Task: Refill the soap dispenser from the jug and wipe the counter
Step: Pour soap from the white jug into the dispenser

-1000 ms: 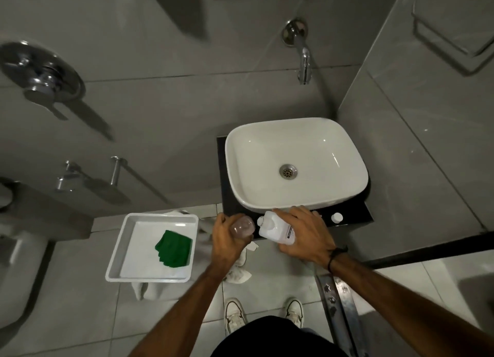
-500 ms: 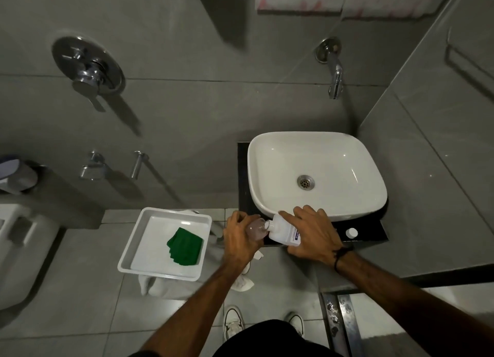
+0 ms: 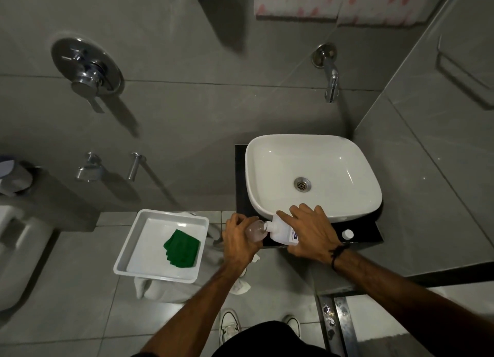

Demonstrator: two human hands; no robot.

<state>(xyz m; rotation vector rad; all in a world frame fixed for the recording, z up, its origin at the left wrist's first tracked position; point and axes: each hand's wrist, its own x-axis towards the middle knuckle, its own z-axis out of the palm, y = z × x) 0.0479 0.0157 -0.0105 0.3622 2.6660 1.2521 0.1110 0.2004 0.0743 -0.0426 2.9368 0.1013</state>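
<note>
My left hand (image 3: 238, 239) grips a clear soap dispenser bottle (image 3: 254, 231) at the front left corner of the black counter (image 3: 363, 236). My right hand (image 3: 307, 233) holds a white jug (image 3: 280, 229) with a blue label, tipped on its side. The jug's neck meets the mouth of the dispenser bottle. A small white cap (image 3: 348, 233) lies on the counter to the right of my right hand. A folded green cloth (image 3: 183, 248) lies in a white tray (image 3: 139, 247) to the left of the counter.
A white basin (image 3: 315, 153) fills most of the counter, with a wall tap (image 3: 330, 73) above it. The tray rests on a white stand over the tiled floor. A toilet (image 3: 21, 252) is at the far left. My shoes (image 3: 228, 326) show below.
The jug has tipped further until its neck reached the dispenser's mouth. The camera view has shifted so the basin sits more to the right and lower.
</note>
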